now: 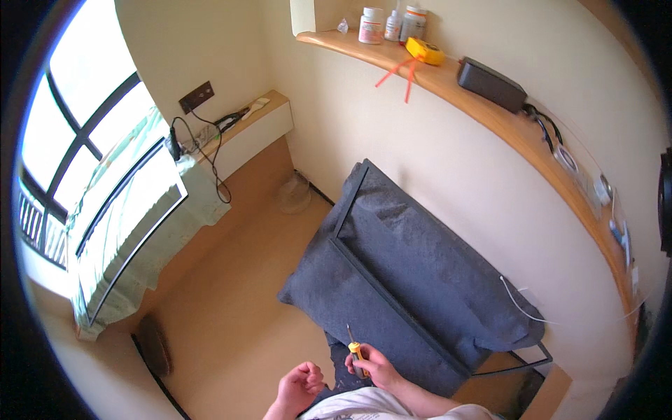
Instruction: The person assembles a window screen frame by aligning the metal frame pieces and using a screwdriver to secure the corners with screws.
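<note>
My right hand is closed round a screwdriver with a yellow and dark handle, its thin shaft pointing up and away from me. Just to its left, close to my body, my left hand is curled into a fist; whether anything small lies inside it is hidden. Beyond both hands a large dark grey fabric piece leans near the wall. Black metal bars run along and across it, and part of the frame sticks out bare at its lower right. A white cord trails over its right side.
A long wooden shelf curves along the wall, with bottles, a yellow tape measure and a black box-shaped device. Pale green cloth hangs by the window at left. A cable dangles from the wall socket.
</note>
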{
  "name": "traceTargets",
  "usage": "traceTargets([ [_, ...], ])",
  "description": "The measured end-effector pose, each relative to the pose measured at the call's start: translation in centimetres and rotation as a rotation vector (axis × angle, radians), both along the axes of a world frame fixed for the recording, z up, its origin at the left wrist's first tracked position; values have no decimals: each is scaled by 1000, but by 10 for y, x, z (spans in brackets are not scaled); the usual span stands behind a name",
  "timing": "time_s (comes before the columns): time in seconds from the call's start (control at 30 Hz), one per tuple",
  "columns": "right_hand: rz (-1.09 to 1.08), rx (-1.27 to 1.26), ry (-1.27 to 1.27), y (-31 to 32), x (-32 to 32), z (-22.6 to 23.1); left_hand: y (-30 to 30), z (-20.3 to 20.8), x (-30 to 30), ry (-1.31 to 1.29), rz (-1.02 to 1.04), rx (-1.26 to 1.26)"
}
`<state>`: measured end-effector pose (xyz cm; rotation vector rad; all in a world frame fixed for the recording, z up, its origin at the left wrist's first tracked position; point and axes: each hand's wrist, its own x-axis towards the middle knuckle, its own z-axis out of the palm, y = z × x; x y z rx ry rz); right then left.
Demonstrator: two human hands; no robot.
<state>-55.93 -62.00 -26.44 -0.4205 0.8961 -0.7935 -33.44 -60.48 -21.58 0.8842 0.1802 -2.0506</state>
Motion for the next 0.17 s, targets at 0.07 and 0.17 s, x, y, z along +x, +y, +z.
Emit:
traceTargets([
  [0.07,47,-126,63,-49,24,8,-46,1,31,60,-42,7],
  [0.17,124,-149,317,-114,41,29,-129,-6,62,-100,-245,-48],
])
